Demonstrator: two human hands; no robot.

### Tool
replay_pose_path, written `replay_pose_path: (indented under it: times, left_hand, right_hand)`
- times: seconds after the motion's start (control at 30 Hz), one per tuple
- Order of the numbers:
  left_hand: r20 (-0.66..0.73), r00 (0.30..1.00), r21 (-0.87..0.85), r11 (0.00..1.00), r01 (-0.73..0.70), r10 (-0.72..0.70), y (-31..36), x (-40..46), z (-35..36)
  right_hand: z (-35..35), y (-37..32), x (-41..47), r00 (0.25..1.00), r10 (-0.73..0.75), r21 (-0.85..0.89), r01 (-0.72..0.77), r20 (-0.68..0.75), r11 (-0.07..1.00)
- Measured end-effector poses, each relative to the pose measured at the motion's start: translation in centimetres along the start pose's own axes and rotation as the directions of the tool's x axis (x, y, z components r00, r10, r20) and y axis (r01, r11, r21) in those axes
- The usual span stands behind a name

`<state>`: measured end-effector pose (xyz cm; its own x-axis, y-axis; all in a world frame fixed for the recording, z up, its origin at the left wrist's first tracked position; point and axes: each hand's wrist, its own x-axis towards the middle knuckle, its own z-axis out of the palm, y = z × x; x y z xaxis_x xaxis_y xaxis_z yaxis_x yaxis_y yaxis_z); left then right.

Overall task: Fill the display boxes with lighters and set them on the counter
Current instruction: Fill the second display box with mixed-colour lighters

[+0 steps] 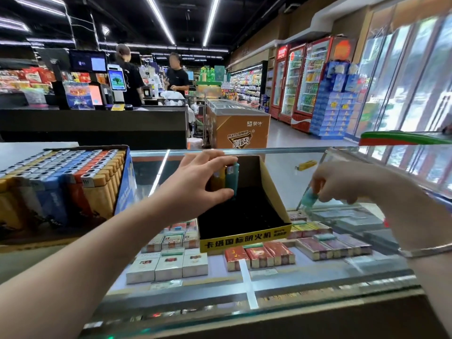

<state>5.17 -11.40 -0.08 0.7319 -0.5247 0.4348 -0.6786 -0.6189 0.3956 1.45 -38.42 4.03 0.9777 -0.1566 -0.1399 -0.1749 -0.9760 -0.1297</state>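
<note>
The glass counter (281,167) fills the lower frame; at centre sits a nearly empty yellow-fronted cardboard display box (244,237). Filling has just begun: the left hand (195,184), grip clamped, stands 2 lighters (226,178) at its back. The right hand (342,184) pinches 1 teal lighter (309,199), which should go in next.

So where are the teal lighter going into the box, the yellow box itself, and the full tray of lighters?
teal lighter (232,178), head view, middle of its body
yellow box (244,241), head view, front printed wall
full tray (126,177), head view, blue right side wall
</note>
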Motion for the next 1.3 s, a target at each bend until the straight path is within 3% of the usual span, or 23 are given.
replay_pose_path:
  times: [0.13,0.37,0.5,0.6,0.73,0.83,0.9,1.3]
  left_hand:
    - [-0.038,0.999,-0.061,0.998,-0.02,0.018,0.8,0.1,0.9]
    - [-0.073,0.997,-0.065,0.998,-0.008,0.003,1.1,0.0,1.5]
    - [-0.094,0.996,-0.071,0.997,-0.002,-0.004,1.2,-0.1,1.6]
    - [-0.1,0.995,-0.065,0.998,-0.007,0.0,1.3,0.0,1.7]
    - [-0.107,0.994,-0.049,0.999,-0.012,0.007,1.3,0.0,1.7]
    - [-0.104,0.995,-0.047,0.999,-0.007,0.002,1.3,0.0,1.6]
    - [-0.102,0.995,-0.045,0.999,-0.006,0.001,1.4,-0.1,1.6]
    - [-0.105,0.994,-0.052,0.998,0.019,-0.024,1.8,-0.1,1.8]
  right_hand:
    - [0.7,2.1,-0.6,1.0,-0.008,-0.035,0.007,-0.027,0.999]
    - [4.3,1.7,1.0,0.932,-0.266,-0.16,0.231,-0.248,0.96]
    - [4.0,1.4,1.6,0.919,-0.329,-0.22,0.282,-0.216,0.934]
    - [3.8,2.2,2.1,0.934,-0.249,-0.183,0.207,-0.255,0.961]
    - [2.6,4.7,2.7,0.909,-0.023,-0.184,-0.06,-0.416,0.981]
    - [2.1,6.5,3.0,0.955,0.098,-0.287,-0.181,-0.281,0.941]
    - [2.1,7.3,3.0,0.974,0.13,-0.305,-0.182,-0.184,0.935]
    - [1.8,6.0,3.3,0.99,0.124,-0.246,-0.135,-0.06,0.96]
